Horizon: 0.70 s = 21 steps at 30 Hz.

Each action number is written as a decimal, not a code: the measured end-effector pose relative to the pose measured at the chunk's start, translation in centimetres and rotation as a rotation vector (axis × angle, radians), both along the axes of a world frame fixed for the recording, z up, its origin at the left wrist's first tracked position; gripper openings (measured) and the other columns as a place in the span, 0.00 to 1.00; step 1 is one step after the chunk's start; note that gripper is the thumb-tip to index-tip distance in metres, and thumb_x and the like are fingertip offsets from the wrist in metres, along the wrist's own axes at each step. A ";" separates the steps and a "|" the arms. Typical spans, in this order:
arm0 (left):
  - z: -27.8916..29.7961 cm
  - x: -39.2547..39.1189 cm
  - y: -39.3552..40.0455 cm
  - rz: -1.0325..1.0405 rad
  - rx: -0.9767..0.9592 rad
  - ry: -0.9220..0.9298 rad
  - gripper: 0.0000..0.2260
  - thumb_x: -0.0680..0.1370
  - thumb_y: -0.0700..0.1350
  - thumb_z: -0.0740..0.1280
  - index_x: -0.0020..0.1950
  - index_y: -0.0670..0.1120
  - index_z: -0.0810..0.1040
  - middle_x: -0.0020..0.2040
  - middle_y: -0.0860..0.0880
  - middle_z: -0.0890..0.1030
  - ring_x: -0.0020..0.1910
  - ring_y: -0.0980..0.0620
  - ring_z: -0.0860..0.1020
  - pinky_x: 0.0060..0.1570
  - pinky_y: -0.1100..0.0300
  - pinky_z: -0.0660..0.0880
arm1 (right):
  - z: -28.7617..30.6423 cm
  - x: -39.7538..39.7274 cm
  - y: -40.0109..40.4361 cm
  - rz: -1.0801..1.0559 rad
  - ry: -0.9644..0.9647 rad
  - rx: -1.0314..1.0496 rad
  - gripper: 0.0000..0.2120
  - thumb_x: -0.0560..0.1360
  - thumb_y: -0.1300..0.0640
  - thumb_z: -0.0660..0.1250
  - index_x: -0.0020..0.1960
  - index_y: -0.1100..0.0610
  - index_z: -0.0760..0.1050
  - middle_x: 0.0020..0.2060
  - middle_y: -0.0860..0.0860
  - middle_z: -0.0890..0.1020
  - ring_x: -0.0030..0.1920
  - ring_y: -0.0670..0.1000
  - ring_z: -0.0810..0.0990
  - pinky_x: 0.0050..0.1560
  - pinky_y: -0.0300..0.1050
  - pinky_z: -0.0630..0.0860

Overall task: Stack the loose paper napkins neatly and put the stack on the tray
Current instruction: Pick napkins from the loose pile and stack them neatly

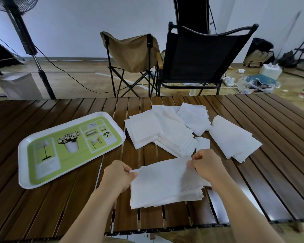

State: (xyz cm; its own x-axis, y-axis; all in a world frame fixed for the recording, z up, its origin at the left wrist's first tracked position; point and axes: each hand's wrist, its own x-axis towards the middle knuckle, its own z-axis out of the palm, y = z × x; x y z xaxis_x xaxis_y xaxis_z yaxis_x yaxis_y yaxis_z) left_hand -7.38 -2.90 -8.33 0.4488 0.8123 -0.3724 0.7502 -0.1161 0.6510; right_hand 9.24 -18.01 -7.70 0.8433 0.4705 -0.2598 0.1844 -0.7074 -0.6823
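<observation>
A stack of white paper napkins (165, 186) lies on the slatted wooden table (274, 130) near the front edge. My left hand (118, 174) pinches the top napkin's far left corner. My right hand (207, 163) pinches its far right corner. More loose napkins (167, 130) lie fanned in overlapping piles behind the stack, and a further pile (233, 139) sits to the right. The green and white tray (70, 146) rests on the table to the left, with nothing on it.
Beyond the table's far edge stand a tan folding chair (130, 53) and a black folding chair (204, 55). A fan stand (33, 50) rises at the back left. Clutter and a power strip lie on the floor at the back right.
</observation>
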 end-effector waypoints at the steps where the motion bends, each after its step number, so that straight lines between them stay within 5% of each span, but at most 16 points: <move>1: 0.0 0.0 0.0 -0.001 -0.001 -0.004 0.05 0.75 0.43 0.70 0.44 0.46 0.74 0.49 0.44 0.80 0.47 0.48 0.81 0.54 0.51 0.79 | -0.1 0.0 0.0 0.006 -0.010 0.000 0.03 0.74 0.64 0.66 0.42 0.63 0.75 0.32 0.54 0.76 0.29 0.48 0.71 0.28 0.38 0.67; 9: -0.1 0.2 -0.1 -0.033 0.016 -0.024 0.05 0.77 0.46 0.68 0.46 0.46 0.74 0.50 0.44 0.80 0.48 0.48 0.80 0.55 0.52 0.79 | -1.2 0.6 0.0 -0.064 -0.041 -0.181 0.06 0.77 0.60 0.63 0.43 0.61 0.70 0.37 0.55 0.75 0.33 0.50 0.75 0.28 0.38 0.69; 12: 0.0 0.2 -0.2 -0.057 0.032 -0.002 0.09 0.77 0.50 0.67 0.41 0.48 0.74 0.49 0.44 0.81 0.47 0.49 0.80 0.54 0.54 0.79 | -1.2 0.4 -0.4 -0.167 -0.126 -0.311 0.17 0.76 0.54 0.66 0.59 0.62 0.66 0.55 0.59 0.73 0.56 0.59 0.75 0.52 0.50 0.75; 14: -0.1 0.3 -0.2 -0.088 0.042 0.020 0.10 0.77 0.53 0.67 0.42 0.48 0.73 0.49 0.46 0.80 0.47 0.49 0.80 0.52 0.56 0.79 | -1.5 0.4 -0.7 -0.199 -0.096 -0.386 0.25 0.75 0.54 0.67 0.65 0.64 0.61 0.62 0.61 0.69 0.63 0.61 0.71 0.60 0.55 0.72; 18: -0.6 0.3 0.0 -0.126 0.079 0.055 0.18 0.76 0.56 0.66 0.60 0.46 0.72 0.56 0.48 0.78 0.51 0.51 0.79 0.49 0.60 0.76 | -1.6 0.7 -0.9 -0.202 -0.043 -0.300 0.08 0.75 0.62 0.65 0.51 0.61 0.67 0.47 0.58 0.75 0.48 0.58 0.76 0.51 0.51 0.76; 21: -0.6 0.4 0.1 -0.111 0.127 0.026 0.18 0.78 0.56 0.64 0.61 0.46 0.73 0.54 0.50 0.78 0.50 0.54 0.75 0.47 0.62 0.71 | -1.5 1.1 -1.2 -0.212 -0.127 -0.213 0.01 0.76 0.64 0.63 0.46 0.61 0.71 0.43 0.57 0.77 0.43 0.58 0.77 0.45 0.50 0.77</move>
